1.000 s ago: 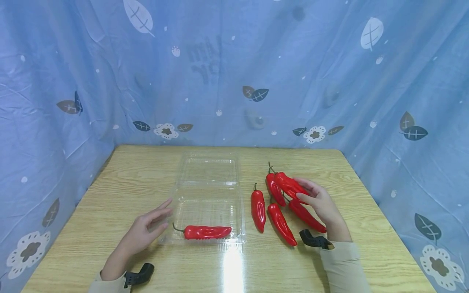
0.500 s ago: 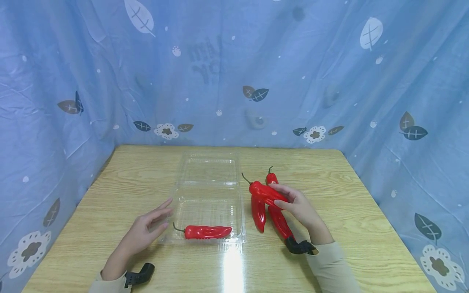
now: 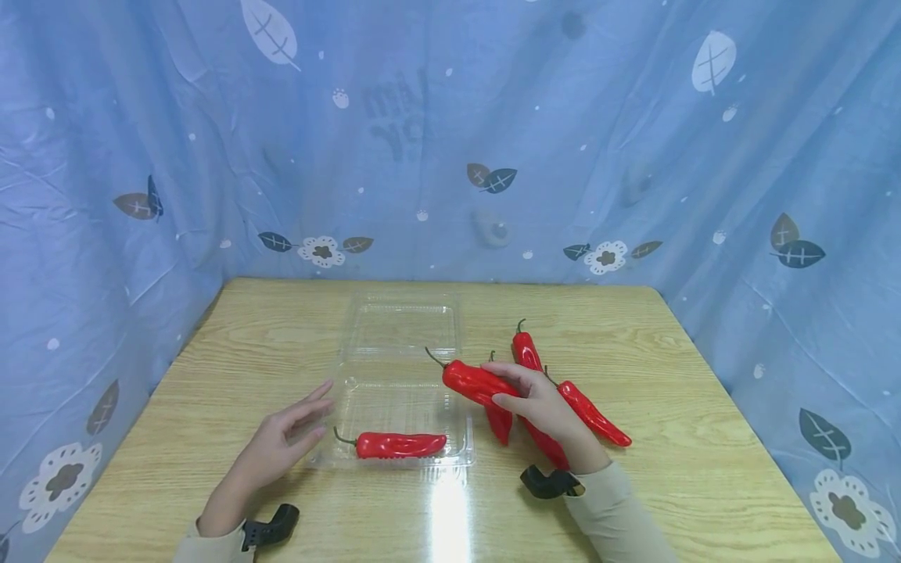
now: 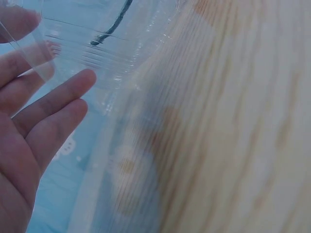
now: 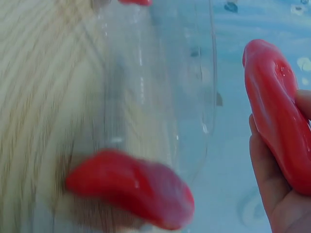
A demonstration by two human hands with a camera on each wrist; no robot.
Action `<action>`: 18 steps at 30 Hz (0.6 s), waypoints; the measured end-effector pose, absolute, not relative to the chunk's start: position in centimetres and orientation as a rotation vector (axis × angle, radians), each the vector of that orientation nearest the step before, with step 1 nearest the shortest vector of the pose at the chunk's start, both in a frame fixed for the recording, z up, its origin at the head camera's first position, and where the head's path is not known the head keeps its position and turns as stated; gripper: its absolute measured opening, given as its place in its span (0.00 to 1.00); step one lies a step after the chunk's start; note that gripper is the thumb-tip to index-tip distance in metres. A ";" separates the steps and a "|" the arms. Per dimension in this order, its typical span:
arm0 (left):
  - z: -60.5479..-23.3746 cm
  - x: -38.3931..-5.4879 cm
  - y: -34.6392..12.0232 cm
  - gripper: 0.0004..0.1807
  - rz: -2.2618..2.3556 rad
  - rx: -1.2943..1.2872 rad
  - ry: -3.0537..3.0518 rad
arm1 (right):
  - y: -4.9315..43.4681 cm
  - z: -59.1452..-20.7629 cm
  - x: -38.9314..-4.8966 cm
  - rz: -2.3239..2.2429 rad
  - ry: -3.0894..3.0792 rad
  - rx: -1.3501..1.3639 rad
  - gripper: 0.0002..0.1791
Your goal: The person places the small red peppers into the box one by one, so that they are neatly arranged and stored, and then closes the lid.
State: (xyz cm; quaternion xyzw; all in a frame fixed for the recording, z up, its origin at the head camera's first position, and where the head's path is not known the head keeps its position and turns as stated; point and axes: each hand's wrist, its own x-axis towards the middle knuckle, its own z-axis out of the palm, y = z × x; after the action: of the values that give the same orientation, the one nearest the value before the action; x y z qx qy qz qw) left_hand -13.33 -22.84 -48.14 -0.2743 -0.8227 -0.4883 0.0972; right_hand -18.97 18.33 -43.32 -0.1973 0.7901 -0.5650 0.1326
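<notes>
Between thumb and fingers my right hand [image 3: 538, 403] holds a red chili pepper [image 3: 473, 381], its green stem pointing left over the right edge of a clear plastic clamshell box [image 3: 394, 399]. The right wrist view shows that pepper [image 5: 274, 111] gripped against the fingers. Another red pepper [image 3: 401, 445] lies crosswise in the front half of the box, stem to the left. My left hand [image 3: 278, 442] is at the box's left side, fingers extended. In the left wrist view the fingers [image 4: 58, 99] are at the clear wall; whether they touch it is hard to tell.
Several more peppers lie right of the box: one at the back [image 3: 526, 351], one farther right [image 3: 594, 414], and others partly hidden beneath my right hand. The box lid [image 3: 403, 324] lies open toward the back. A blue patterned curtain [image 3: 450, 141] surrounds the wooden table [image 3: 267, 328].
My right hand has carried the held pepper leftward from the pile to the box's right edge, uncovering the rightmost pepper. My left hand has stayed in place.
</notes>
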 end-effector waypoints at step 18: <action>-48.0 -13.3 -23.0 0.18 -1.450 -0.729 -2.521 | 13.6 -42.3 -19.5 -1.636 2.226 -0.696 0.26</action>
State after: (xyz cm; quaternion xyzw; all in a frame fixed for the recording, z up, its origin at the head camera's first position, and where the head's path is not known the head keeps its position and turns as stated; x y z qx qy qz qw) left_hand -13.29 -22.97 -48.03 -0.2427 -0.8386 -0.4823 0.0718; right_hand -19.51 13.57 -42.33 -0.2419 0.7730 -0.5681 0.1460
